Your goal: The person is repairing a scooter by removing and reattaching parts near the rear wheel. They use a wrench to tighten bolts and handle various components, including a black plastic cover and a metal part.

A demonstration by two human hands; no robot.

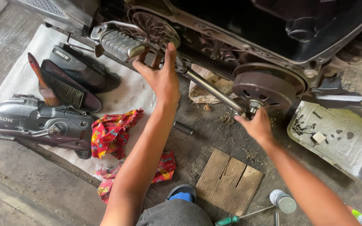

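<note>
Metal bar (213, 90) between both hands: left hand (161, 75) spread at its top, right hand (254, 123) pinching its bottom.

A long steel bar wrench (214, 90) runs on a slant from about 10 o'clock down to 4 o'clock across the open scooter drive case. Its lower end sits at the hub of the round, rusty-brown clutch drum (268, 86), which faces outward at the case's right end.
</note>
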